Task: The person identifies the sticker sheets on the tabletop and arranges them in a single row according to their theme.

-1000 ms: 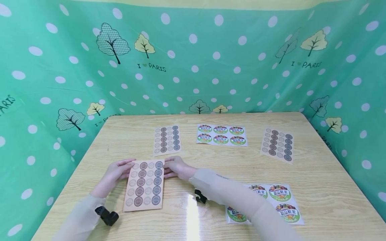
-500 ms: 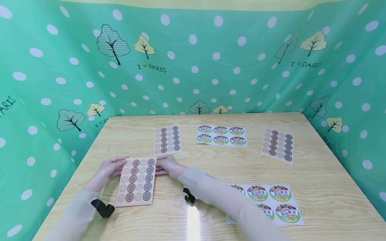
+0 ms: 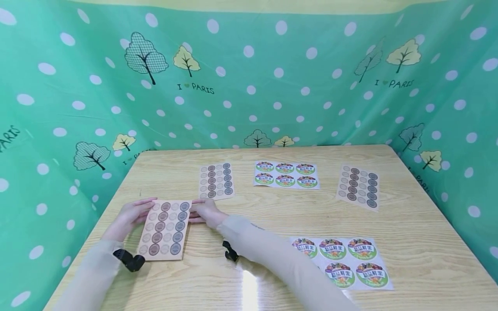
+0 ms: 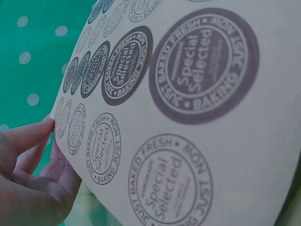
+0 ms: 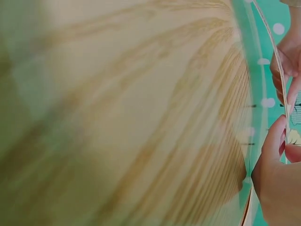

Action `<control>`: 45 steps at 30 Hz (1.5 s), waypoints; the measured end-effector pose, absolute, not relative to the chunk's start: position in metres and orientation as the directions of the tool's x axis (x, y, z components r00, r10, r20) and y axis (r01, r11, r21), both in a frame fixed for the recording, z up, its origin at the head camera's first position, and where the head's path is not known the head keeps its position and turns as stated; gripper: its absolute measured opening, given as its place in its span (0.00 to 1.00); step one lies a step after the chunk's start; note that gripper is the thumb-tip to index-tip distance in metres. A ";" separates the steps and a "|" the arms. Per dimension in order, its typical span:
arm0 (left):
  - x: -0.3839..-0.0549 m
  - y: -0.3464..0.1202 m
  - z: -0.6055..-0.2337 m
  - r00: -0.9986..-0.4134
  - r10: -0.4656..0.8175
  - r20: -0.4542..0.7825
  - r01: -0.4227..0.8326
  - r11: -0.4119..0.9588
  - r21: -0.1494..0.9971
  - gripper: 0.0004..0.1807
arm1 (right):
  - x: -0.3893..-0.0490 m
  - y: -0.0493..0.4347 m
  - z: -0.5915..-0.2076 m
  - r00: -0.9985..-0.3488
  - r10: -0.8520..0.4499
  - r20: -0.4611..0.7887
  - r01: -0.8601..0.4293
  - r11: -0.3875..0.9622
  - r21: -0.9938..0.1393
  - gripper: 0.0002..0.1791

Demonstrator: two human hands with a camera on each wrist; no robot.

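Observation:
Both hands hold a tan sheet of round stickers (image 3: pixel 165 229) by its two sides, near the far corners, at the left of the table. It tilts up toward the head camera. Thumb and fingers of my left hand (image 3: pixel 128 217) pinch its left edge; the left wrist view has this hand (image 4: pixel 35 188) on the edge and "Special Selected" printed on the stickers. My right hand (image 3: pixel 207 212) pinches the right edge. Seen nearly edge-on in the right wrist view, the sheet looks thin and slightly bowed, the right hand (image 5: pixel 277 174) on it.
Farther back lie another tan sticker sheet (image 3: pixel 215 181), a white sheet of oval fruit labels (image 3: pixel 286 175) and a tan sheet (image 3: pixel 358 185) at the right. A second fruit-label sheet (image 3: pixel 352 259) lies front right, partly under the right sleeve (image 3: pixel 272 259).
Both hands have carried the tan sticker sheet to the left and slightly away. The near fruit-label sheet shows more as the right forearm moves off it. The other sheets stay put.

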State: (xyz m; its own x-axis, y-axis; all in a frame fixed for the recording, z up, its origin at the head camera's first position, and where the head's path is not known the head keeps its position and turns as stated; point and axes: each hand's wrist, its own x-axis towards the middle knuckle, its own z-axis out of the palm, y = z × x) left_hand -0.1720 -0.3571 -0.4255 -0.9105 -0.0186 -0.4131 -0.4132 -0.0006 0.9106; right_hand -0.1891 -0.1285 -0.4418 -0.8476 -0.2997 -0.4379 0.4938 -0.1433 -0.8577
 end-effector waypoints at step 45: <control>-0.183 -0.381 -0.435 -0.927 -0.070 -0.369 -0.373 0.058 0.926 0.17 | -0.195 -0.143 -0.441 -0.905 -0.238 -0.352 0.376 -0.067 -0.924 0.21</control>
